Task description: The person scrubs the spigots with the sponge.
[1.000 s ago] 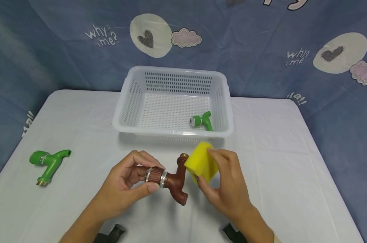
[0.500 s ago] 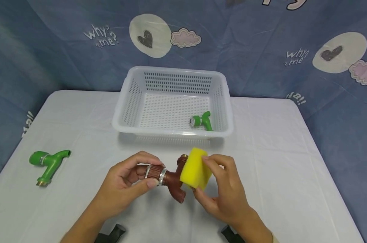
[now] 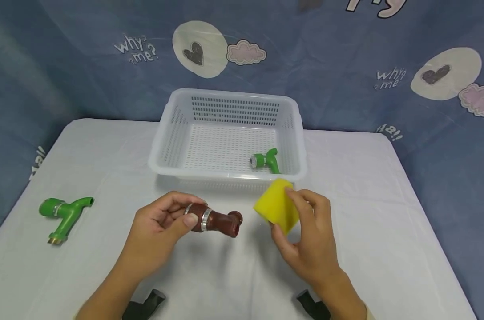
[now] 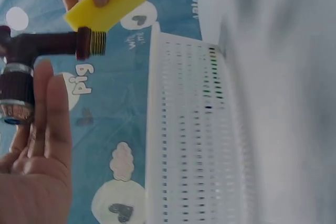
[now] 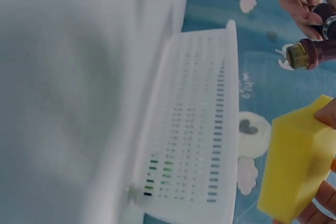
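My left hand (image 3: pixel 154 235) grips a dark brown tap (image 3: pixel 222 223) by its ribbed, silver-banded knob, thumb on the near side. In the left wrist view the tap's brass-threaded end (image 4: pixel 97 43) points to the right. My right hand (image 3: pixel 312 242) pinches a yellow sponge (image 3: pixel 276 205) between thumb and fingers. A gap separates the sponge from the tap in the head view. Both are held up over the white table, in front of the basket.
Behind the hands stands a white perforated basket (image 3: pixel 226 174) with a green tap (image 3: pixel 268 161) in its front right part. Another green tap (image 3: pixel 67 217) lies at the table's left. Black tube-shaped parts (image 3: pixel 146 306) show near each wrist. A blue printed cloth (image 3: pixel 326 66) hangs behind.
The sponge was against the brown tap's upright end; now my right hand has drawn it away to the right. My left hand has turned the tap, so it shows more end-on.
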`<action>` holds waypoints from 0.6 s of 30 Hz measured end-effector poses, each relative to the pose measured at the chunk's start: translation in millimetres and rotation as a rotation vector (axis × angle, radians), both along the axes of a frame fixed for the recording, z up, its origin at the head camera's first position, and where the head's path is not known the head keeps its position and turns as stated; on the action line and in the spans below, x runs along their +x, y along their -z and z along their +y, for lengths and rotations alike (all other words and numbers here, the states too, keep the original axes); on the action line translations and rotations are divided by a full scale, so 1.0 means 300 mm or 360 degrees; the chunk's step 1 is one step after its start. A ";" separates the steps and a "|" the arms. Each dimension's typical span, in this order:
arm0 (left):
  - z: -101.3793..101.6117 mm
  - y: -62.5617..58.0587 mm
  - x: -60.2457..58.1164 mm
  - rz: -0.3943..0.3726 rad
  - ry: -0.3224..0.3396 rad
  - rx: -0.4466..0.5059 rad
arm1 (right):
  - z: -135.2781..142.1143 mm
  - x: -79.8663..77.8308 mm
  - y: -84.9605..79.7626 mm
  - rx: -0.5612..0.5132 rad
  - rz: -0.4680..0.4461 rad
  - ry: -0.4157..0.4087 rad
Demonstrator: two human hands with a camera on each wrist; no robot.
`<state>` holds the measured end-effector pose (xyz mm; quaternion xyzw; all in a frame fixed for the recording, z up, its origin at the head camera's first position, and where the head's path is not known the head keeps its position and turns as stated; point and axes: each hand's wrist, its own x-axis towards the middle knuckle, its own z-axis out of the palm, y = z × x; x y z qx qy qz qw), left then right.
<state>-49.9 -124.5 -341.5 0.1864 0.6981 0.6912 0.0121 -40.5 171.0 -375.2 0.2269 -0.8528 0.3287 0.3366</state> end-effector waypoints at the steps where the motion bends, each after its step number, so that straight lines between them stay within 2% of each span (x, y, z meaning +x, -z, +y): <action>1: 0.002 -0.012 -0.008 -0.0012 -0.0042 -0.0029 | 0.003 -0.001 -0.003 -0.0018 -0.0002 -0.0003; 5: 0.017 -0.059 -0.060 -0.0119 -0.0168 -0.0126 | 0.017 -0.006 -0.013 -0.0086 0.0005 -0.0013; 9: 0.040 -0.090 -0.141 -0.0191 -0.0283 -0.0171 | 0.026 -0.006 -0.023 -0.0139 0.0005 -0.0012; 13: 0.072 -0.108 -0.248 -0.0216 -0.0375 -0.0223 | 0.034 -0.003 -0.036 -0.0177 0.0002 0.0018; 18: 0.110 -0.101 -0.400 -0.0326 -0.0416 -0.0381 | 0.048 0.005 -0.057 -0.0224 0.0063 0.0087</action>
